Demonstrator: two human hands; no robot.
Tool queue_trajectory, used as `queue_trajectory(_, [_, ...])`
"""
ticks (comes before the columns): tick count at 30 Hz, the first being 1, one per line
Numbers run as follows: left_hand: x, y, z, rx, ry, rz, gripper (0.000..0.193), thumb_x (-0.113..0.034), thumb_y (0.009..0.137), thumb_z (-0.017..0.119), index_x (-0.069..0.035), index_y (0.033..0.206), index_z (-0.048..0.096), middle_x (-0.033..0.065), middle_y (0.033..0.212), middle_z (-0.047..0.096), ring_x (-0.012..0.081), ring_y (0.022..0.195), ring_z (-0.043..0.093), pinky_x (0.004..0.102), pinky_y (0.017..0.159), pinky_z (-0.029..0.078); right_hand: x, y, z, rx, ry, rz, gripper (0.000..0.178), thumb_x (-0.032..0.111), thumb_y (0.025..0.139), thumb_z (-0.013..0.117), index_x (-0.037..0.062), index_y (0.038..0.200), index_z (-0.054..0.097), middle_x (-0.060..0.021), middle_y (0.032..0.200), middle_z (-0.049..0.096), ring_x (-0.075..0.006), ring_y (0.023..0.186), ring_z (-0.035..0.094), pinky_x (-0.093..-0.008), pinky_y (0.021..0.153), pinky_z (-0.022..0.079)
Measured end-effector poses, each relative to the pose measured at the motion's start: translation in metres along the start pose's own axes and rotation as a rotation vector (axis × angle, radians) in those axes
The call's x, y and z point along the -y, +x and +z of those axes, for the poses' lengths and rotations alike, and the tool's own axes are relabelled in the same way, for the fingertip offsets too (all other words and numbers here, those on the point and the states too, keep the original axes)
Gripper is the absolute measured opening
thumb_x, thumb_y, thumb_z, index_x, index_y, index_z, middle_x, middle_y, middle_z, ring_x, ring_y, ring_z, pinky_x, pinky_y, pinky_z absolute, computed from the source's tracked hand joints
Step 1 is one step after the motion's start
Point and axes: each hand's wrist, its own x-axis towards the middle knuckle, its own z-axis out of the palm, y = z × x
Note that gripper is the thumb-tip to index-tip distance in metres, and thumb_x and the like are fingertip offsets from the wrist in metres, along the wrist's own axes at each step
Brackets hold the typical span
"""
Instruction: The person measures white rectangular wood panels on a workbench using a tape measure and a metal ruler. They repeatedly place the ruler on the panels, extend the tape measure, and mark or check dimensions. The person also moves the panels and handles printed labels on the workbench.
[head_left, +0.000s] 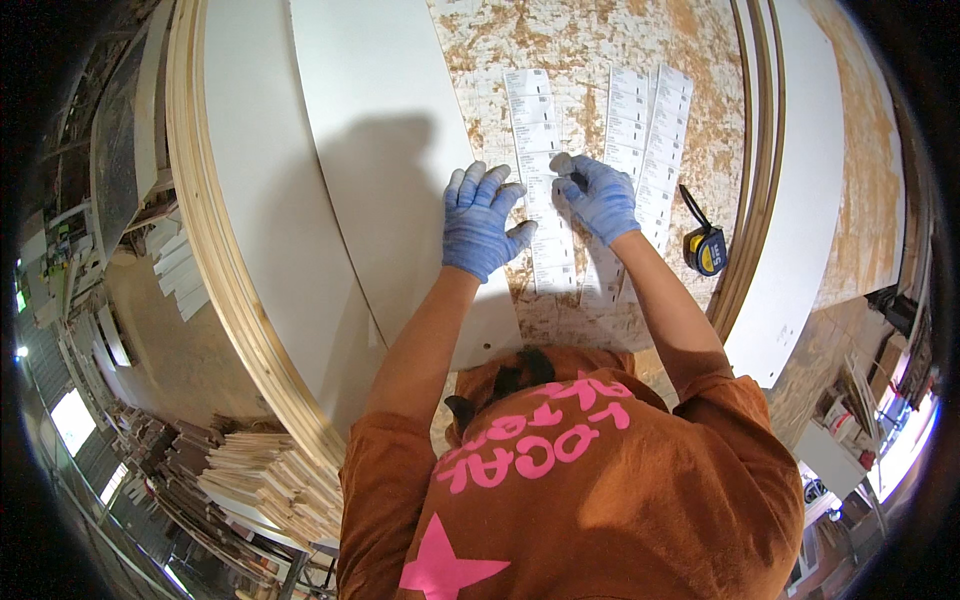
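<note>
Both my hands wear blue and white knitted gloves with greyish fingertips. My left hand (482,222) is open, palm down, its fingers lying over the edge of a white board (375,90) and its thumb reaching toward a long white strip of printed labels (533,112). From the other side, my right hand (603,197) has its thumb and fingertips drawn together at that strip's right edge. What those fingertips pinch, if anything, is too small to make out. Right of it lie a second label strip (626,105) and a slanting third label strip (668,120), partly covered by my right hand and forearm.
Beneath the strips is a worn, paint-flecked wooden surface (500,35). A black and yellow tape measure (705,248) with a strap lies right of my right forearm. Stacked board edges (764,180) border the right side; more pale edges (225,240) curve along the left. Wood strips (275,480) are piled lower left.
</note>
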Motion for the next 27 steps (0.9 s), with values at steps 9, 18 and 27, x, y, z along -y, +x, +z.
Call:
queue_trajectory(9, [-0.001,0.000,-0.002,0.009,0.007,-0.007,0.064,-0.049,0.070,0.076,-0.016,0.124,0.062,0.0078,0.132,0.055,0.0344,0.129,0.043,0.0525,0.113,0.025,-0.002,-0.001,0.007,0.012,-0.020,0.008,0.023,0.023,0.087,0.067,0.0100,0.105,0.072,-0.0112,0.096,0.073,-0.0263,0.087,0.070,-0.0325,0.081,0.054])
queue_trajectory(18, [0.000,0.000,0.000,0.021,0.029,0.062,0.049,-0.047,0.074,0.074,-0.030,0.119,0.069,0.0105,0.141,0.049,0.0375,0.130,0.041,0.0557,0.113,0.024,-0.010,0.001,0.020,-0.015,-0.090,-0.022,0.025,0.023,0.085,0.066,0.0105,0.106,0.070,-0.0106,0.097,0.071,-0.0293,0.087,0.068,-0.0367,0.082,0.052])
queue_trajectory(27, [-0.001,0.001,-0.002,0.064,0.020,0.041,0.041,-0.045,0.073,0.075,-0.030,0.110,0.073,0.0104,0.141,0.049,0.0375,0.130,0.041,0.0569,0.113,0.023,0.004,-0.004,0.009,0.011,-0.132,-0.031,0.022,0.025,0.087,0.057,0.0173,0.105,0.067,-0.0044,0.096,0.071,-0.0261,0.092,0.065,-0.0420,0.087,0.042])
